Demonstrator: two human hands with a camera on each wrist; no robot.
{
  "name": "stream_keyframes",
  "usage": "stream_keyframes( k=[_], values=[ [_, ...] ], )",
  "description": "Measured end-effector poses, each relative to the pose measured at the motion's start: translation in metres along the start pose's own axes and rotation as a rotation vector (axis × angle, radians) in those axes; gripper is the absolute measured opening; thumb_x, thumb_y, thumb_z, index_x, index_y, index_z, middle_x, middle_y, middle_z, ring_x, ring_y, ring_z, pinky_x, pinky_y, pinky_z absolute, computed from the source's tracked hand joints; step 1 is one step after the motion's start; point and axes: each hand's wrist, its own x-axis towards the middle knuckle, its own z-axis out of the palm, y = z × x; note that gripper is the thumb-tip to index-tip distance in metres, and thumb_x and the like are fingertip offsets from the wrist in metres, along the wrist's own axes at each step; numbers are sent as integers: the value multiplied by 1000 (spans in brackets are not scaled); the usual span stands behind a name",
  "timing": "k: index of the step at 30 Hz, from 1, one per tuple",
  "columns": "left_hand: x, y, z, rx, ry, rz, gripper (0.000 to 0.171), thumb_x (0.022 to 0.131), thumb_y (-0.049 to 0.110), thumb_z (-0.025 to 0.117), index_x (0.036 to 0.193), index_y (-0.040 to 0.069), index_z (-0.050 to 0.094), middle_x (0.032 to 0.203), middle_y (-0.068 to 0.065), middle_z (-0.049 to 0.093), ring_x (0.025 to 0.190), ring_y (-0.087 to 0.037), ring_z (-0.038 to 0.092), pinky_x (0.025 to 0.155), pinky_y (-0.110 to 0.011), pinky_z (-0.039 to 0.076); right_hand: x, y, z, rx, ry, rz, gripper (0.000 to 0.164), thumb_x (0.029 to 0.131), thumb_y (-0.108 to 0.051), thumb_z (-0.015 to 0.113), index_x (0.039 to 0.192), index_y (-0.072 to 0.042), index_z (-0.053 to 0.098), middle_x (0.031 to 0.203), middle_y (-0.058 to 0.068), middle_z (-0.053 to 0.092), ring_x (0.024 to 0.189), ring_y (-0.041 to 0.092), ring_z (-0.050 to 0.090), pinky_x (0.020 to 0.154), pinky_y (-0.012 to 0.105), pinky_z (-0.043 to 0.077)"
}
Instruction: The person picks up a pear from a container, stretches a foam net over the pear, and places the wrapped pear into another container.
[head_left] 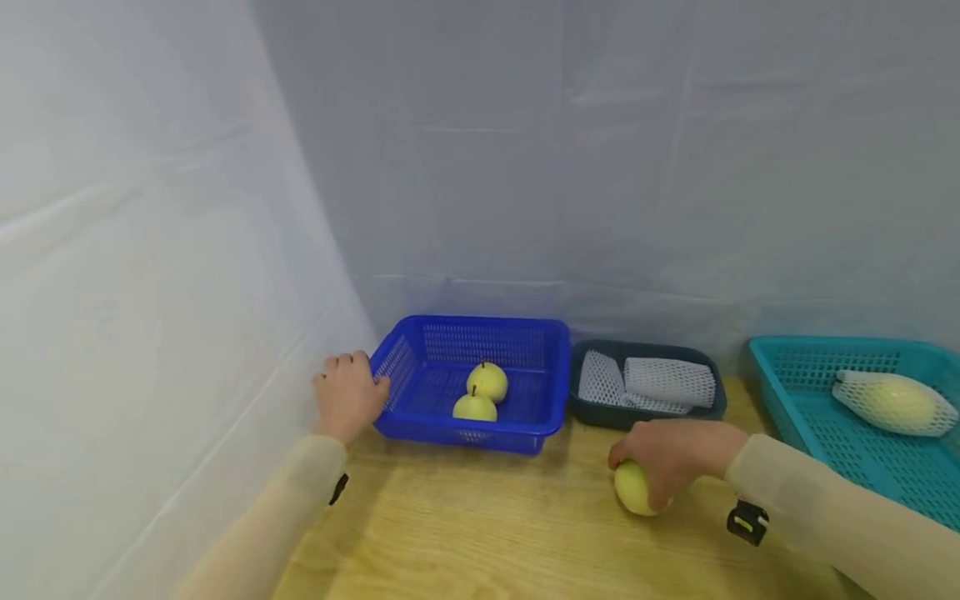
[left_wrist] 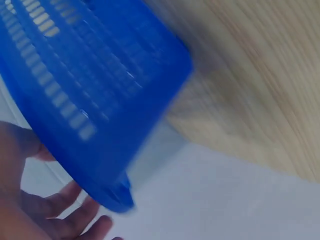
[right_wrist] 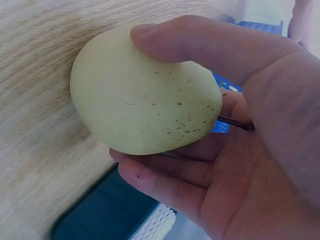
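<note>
Head view: the right hand grips a pear at the worktop, stem toward the palm, right of and nearer than the blue basket; the left hand is at that basket's left rim, grip unclear.

Smooth, semi-glossy plastic on the blue basket; smooth, dark-speckled skin on the held pear; meshed foam for the white nets; wood grain across the surface.
</note>
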Motion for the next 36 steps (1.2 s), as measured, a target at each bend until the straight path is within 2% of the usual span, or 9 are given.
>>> stream_keyframes(
  k=[4, 8, 16, 23, 26, 29, 33, 36],
  values=[
    [-6, 23, -1, -74, 128, 61, 36, 94, 30, 59, 112, -1, 61, 112, -23, 63, 112, -44, 52, 91, -60, 43, 1, 1, 3, -2, -2, 18, 63, 62, -13, 83, 123, -19, 68, 97, -9, 64, 80, 10, 57, 70, 32, 53],
    [-14, 52, -6, -183, 170, 124, 26, 91, 27, 61, 104, 4, 63, 100, -14, 65, 99, -37, 55, 84, -53, 47, 1, 3, 4, 27, -1, 49, 65, 62, -16, 85, 123, -19, 65, 99, -6, 63, 81, 12, 57, 69, 33, 53],
    [-34, 108, -18, -324, 106, 234, 21, 91, 23, 63, 107, 10, 65, 103, -7, 67, 98, -26, 57, 81, -43, 52, 2, 11, 3, 55, 25, 41, 56, 63, -24, 89, 111, -25, 62, 94, -7, 59, 83, 13, 55, 72, 35, 51],
    [-55, 147, -24, -394, 9, 372, 23, 91, 25, 65, 110, 11, 66, 105, -1, 66, 96, -20, 57, 79, -38, 52, -2, 14, 2, 38, 71, 9, 64, 64, -29, 89, 122, -21, 64, 101, -5, 62, 87, 13, 57, 73, 37, 53],
    [-61, 160, -25, -399, -25, 430, 24, 92, 26, 65, 112, 13, 66, 105, 0, 65, 95, -18, 57, 81, -38, 52, -3, 16, 3, 39, 77, 12, 68, 65, -33, 89, 127, -22, 63, 105, -5, 64, 89, 12, 58, 74, 38, 53],
    [-66, 170, -26, -391, -39, 493, 26, 93, 25, 65, 115, 12, 66, 111, -1, 66, 103, -19, 59, 93, -40, 51, -5, 18, 4, 57, 68, 28, 74, 66, -35, 89, 133, -22, 60, 112, -4, 67, 95, 13, 61, 79, 40, 54],
    [-72, 180, -24, -362, -66, 576, 34, 93, 28, 65, 123, 12, 65, 123, -3, 66, 117, -21, 61, 101, -42, 50, -9, 20, 5, 69, 71, 29, 84, 67, -40, 90, 142, -25, 54, 128, 3, 66, 110, 21, 63, 91, 48, 53],
    [-76, 186, -23, -343, -98, 638, 40, 93, 31, 65, 129, 13, 62, 131, -4, 64, 124, -22, 59, 102, -41, 50, -14, 20, 6, 60, 91, 33, 92, 69, -48, 89, 148, -29, 47, 140, 6, 59, 125, 28, 58, 101, 55, 48]
  ],
)
